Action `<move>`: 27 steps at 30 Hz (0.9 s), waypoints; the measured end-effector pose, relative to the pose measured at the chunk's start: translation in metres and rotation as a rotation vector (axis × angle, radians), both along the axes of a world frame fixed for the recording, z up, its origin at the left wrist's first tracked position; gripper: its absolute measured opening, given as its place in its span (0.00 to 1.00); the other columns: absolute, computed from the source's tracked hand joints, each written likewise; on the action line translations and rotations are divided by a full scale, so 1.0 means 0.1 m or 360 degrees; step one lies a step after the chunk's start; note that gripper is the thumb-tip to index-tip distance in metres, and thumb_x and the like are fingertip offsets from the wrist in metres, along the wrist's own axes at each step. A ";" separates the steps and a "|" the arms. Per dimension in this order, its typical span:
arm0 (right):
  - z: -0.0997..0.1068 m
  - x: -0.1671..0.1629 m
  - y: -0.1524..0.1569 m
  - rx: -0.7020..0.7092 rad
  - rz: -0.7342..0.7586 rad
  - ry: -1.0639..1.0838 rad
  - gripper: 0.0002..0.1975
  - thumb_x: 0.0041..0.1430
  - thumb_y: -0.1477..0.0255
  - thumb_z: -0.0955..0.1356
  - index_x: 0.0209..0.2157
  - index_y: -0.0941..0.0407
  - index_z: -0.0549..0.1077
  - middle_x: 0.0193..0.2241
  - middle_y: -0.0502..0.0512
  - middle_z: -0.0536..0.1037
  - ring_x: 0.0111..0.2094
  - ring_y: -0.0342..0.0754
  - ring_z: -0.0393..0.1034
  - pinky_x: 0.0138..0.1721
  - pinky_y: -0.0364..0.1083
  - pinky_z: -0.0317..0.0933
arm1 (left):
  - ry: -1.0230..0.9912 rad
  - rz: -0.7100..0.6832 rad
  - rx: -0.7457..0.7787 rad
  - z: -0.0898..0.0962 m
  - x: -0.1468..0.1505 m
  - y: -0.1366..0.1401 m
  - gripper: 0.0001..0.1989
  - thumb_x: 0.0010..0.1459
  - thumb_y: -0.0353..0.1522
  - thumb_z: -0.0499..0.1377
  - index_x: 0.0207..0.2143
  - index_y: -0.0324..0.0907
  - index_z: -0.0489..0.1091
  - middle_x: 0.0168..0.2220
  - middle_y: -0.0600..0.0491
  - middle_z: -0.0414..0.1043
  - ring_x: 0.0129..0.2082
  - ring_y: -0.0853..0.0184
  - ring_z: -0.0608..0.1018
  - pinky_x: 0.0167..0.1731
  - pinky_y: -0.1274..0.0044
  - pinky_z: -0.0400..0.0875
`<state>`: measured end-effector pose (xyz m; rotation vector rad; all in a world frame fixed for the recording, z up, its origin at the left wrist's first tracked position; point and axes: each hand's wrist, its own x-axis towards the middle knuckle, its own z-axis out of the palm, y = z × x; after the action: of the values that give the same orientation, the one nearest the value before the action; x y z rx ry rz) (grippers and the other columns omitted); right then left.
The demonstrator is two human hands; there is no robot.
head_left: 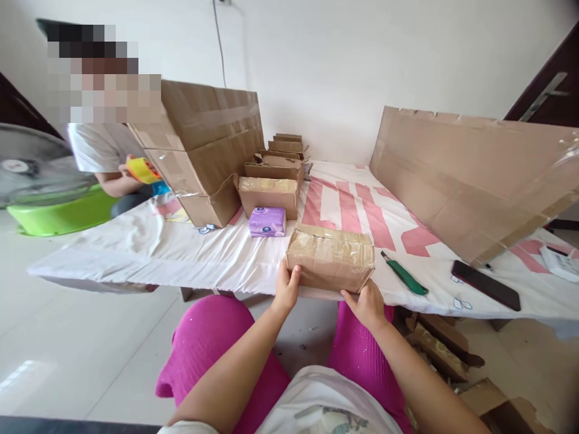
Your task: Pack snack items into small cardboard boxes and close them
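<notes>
A small brown cardboard box point(332, 259), its top covered with shiny clear tape, is at the table's front edge. My left hand point(287, 286) grips its left end, thumb on the front face. At the lower right corner my right hand point(367, 304) holds the same box, with the thumb along the bottom edge. Close behind on the left lies a purple wrapped packet point(267, 222). A green utility knife point(404, 274) rests to the right of the box, apart from my right hand.
Large cardboard pieces stand on the left point(212, 138) and right point(461, 175). Several small boxes point(269, 193) line the table's middle. A black phone point(486, 284) lies at right. Cardboard scraps point(443, 349) are below the table. Another person point(102, 150) at left holds a yellow tape roll point(142, 170).
</notes>
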<state>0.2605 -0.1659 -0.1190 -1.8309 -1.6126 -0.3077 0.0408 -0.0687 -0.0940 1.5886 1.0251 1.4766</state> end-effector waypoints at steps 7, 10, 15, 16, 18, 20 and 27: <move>0.22 0.31 0.04 -0.0347 0.0400 0.0760 0.15 0.50 0.66 0.64 0.41 0.55 0.68 0.35 0.57 0.78 0.36 0.53 0.74 0.40 0.54 0.69 | 0.0198 0.0020 0.0121 -0.04 -0.03 -0.12 0.30 0.60 0.45 0.56 0.60 0.42 0.54 0.54 0.41 0.63 0.56 0.55 0.67 0.55 0.61 0.62; 0.36 0.65 0.07 -0.0238 0.0419 0.0919 0.22 0.51 0.67 0.63 0.50 0.56 0.66 0.45 0.60 0.76 0.44 0.53 0.73 0.46 0.54 0.68 | 0.0271 0.0062 0.0353 0.05 -0.11 -0.10 0.37 0.60 0.42 0.58 0.65 0.45 0.44 0.63 0.38 0.52 0.61 0.53 0.63 0.54 0.60 0.64; 0.52 1.23 -0.01 -0.0343 -0.0160 0.0304 0.27 0.51 0.57 0.64 0.48 0.61 0.71 0.47 0.68 0.75 0.52 0.63 0.67 0.54 0.62 0.59 | 0.0690 0.0085 0.1044 0.28 -0.28 -0.05 0.37 0.61 0.35 0.57 0.67 0.48 0.41 0.67 0.40 0.47 0.68 0.50 0.49 0.60 0.54 0.54; 0.51 1.30 -0.05 -0.0464 -0.0270 0.0162 0.29 0.50 0.56 0.65 0.48 0.61 0.72 0.46 0.70 0.75 0.52 0.65 0.67 0.54 0.63 0.59 | 0.0761 0.0059 0.1083 0.32 -0.30 -0.05 0.35 0.61 0.34 0.56 0.66 0.47 0.44 0.66 0.41 0.51 0.67 0.50 0.52 0.60 0.55 0.55; 0.46 1.39 -0.12 -0.0690 -0.0467 -0.0040 0.32 0.49 0.55 0.65 0.52 0.60 0.71 0.46 0.71 0.75 0.50 0.68 0.68 0.51 0.65 0.60 | 0.0850 0.0032 0.1055 0.39 -0.33 -0.07 0.30 0.61 0.32 0.55 0.65 0.46 0.51 0.62 0.42 0.58 0.63 0.51 0.59 0.59 0.57 0.59; 0.39 1.43 -0.16 -0.0791 -0.0563 -0.0138 0.30 0.52 0.58 0.64 0.54 0.58 0.70 0.45 0.70 0.75 0.48 0.67 0.70 0.47 0.63 0.63 | 0.0880 0.0061 0.1007 0.43 -0.33 -0.10 0.26 0.61 0.31 0.54 0.62 0.45 0.56 0.58 0.43 0.64 0.57 0.53 0.65 0.56 0.59 0.62; 0.74 1.40 0.05 -0.0459 -0.0328 0.0033 0.25 0.54 0.70 0.59 0.52 0.62 0.68 0.44 0.68 0.76 0.47 0.58 0.72 0.48 0.56 0.65 | 0.0791 0.0152 0.0987 0.45 -0.26 -0.14 0.22 0.59 0.27 0.54 0.56 0.43 0.62 0.53 0.44 0.65 0.53 0.55 0.65 0.53 0.60 0.65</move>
<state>0.4004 -0.1611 -0.0453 -2.2177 -1.5177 -0.1508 0.0150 -0.0824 -0.0492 2.4686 0.9589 1.5962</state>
